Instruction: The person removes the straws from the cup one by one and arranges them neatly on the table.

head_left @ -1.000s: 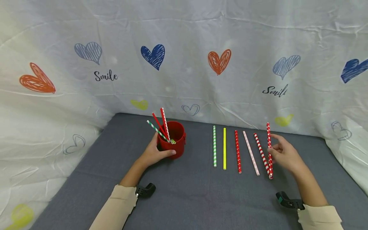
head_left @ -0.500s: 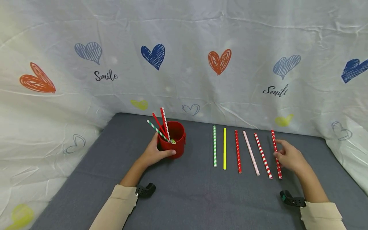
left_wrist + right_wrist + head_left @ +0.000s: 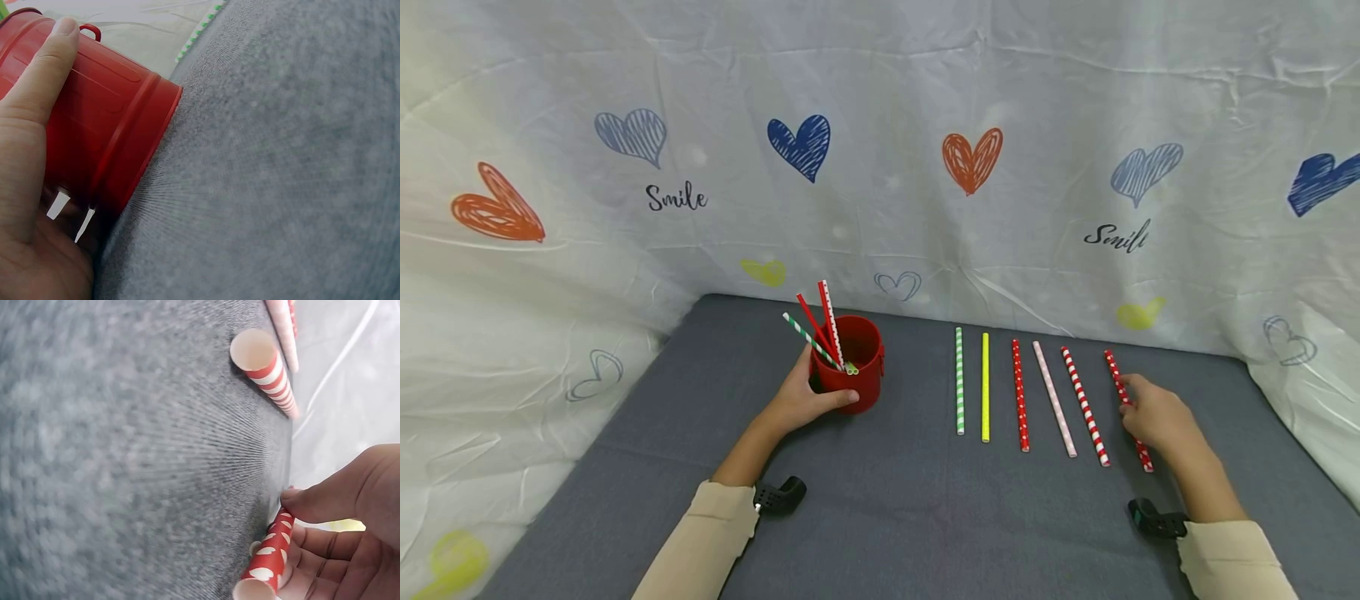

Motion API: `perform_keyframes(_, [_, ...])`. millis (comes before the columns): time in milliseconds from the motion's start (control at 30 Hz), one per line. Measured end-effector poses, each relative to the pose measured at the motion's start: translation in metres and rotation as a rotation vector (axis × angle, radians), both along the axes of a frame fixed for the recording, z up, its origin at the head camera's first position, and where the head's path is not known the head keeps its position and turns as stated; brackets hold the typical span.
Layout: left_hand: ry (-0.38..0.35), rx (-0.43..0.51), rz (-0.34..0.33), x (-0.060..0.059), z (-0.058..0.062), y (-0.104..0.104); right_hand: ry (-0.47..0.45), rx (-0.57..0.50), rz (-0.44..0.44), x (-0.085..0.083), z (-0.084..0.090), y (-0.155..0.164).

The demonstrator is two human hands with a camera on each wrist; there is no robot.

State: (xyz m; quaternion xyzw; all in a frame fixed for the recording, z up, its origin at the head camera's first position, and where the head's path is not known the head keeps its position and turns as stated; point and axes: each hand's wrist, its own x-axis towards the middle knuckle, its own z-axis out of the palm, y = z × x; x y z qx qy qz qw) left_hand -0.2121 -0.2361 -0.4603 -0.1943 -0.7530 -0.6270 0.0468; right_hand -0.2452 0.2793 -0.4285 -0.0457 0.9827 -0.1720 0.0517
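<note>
Straw [image 3: 1126, 408] middle hidden under right hand [image 3: 1157, 417].

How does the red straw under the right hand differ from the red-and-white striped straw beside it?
The red heart-print straw carries white hearts, while the red-and-white striped straw has diagonal bands. The right hand holds the heart-print straw between its fingers and thumb; the striped straw lies untouched. The heart-print straw lies at the right end of the row, the striped one just to its left, nearer the pink straw. Both are red-and-white paper straws lying on the grey cloth.
</note>
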Motion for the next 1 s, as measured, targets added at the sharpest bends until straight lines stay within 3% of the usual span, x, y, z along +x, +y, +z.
perform_keyframes(133, [0.011, -0.012, 0.011, -0.007, -0.013, -0.003, 0.009, 0.023, 0.006, -0.003, -0.003, 0.0])
perform_keyframes(333, [0.01, -0.007, 0.018, -0.008, -0.015, -0.003, 0.031, 0.041, 0.012, -0.005, -0.005, 0.0])
perform_keyframes(467, [0.003, -0.016, 0.022, -0.006, -0.01, -0.002, 0.044, 0.04, 0.011, -0.005, -0.006, 0.0])
perform_keyframes(767, [0.003, 0.003, -0.014, 0.008, 0.015, 0.004, 0.074, 0.017, 0.0, -0.001, -0.007, 0.003])
perform_keyframes(1000, [-0.008, 0.022, -0.001, 0.008, 0.012, 0.003, 0.048, 0.019, -0.006, 0.001, -0.003, 0.003])
